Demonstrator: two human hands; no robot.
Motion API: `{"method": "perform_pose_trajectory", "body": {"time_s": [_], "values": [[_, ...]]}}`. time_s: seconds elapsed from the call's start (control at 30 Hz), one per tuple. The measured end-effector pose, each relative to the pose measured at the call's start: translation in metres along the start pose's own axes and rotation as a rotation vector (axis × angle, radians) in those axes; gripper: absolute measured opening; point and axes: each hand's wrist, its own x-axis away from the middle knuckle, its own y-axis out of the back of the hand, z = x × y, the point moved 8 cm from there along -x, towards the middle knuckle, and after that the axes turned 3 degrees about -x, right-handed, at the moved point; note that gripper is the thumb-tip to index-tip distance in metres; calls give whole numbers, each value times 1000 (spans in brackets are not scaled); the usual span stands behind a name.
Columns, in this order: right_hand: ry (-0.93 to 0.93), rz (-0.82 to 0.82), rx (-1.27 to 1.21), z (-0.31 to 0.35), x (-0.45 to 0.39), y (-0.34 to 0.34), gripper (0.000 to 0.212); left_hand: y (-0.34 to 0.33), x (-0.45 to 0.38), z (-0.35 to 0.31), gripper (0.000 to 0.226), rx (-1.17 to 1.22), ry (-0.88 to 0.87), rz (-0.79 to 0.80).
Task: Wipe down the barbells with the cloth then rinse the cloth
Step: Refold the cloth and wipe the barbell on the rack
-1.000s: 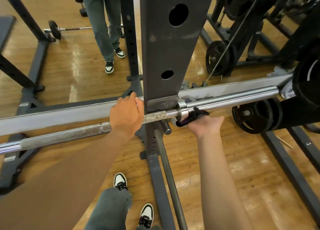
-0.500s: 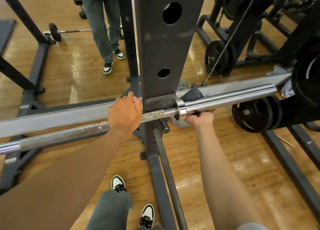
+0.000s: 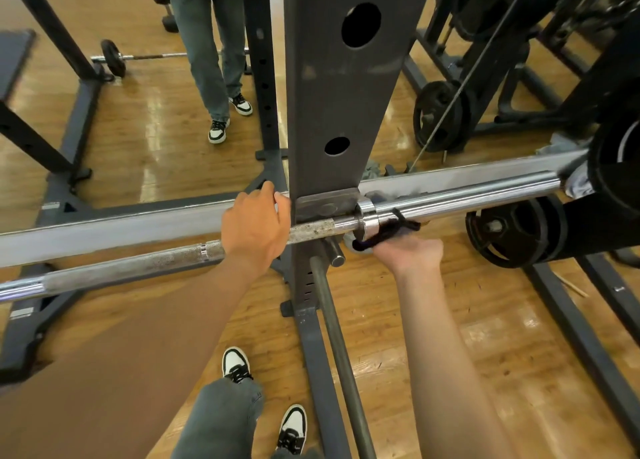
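Note:
A steel barbell lies across the rack, its shaft speckled and dull, its chrome sleeve bright to the right of the upright. My left hand grips the shaft just left of the upright. My right hand holds a dark cloth under the sleeve, right beside the collar. The cloth wraps up the near side of the sleeve. Part of the cloth is hidden under the bar.
The grey rack upright stands between my hands. A safety bar runs behind the barbell. Weight plates hang at the right. Another person stands beyond, near a loaded barbell on the wooden floor. A thin rod leans below.
My right hand, which had the cloth wrapped over the top of the sleeve, has dropped below it again, with the cloth now on the near underside. My left hand stays put.

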Motion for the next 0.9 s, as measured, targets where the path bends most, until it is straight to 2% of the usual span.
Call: {"method": "perform_pose_trajectory", "body": {"time_s": [0.1,0.23,0.3,0.37,0.4,0.53,0.6,0.73,0.8,0.9], "values": [[-23,7,12,-3,1,-6,71,-1,0,-1,26,-15,4,17],[-3,-35,10,0,-2,-21,45,1,0,-1,32,-18,13,26],[20,11,34,-3,-3,-11,49,1,0,0,30,-16,8,29],[39,27,44,-3,1,12,71,0,0,-2,26,2,-3,22],[2,50,38,-6,-2,15,75,1,0,-2,24,5,-7,17],[-8,-39,86,-3,-8,-10,52,1,0,0,25,5,2,19],[11,-46,87,-4,-9,-12,47,1,0,-1,25,9,2,27],[153,25,169,-5,14,11,83,1,0,-1,24,2,-14,12],[264,99,174,-10,34,6,86,1,0,-2,26,-1,-20,3],[479,90,505,-26,49,-15,77,1,0,-1,33,4,-27,-13]]}}
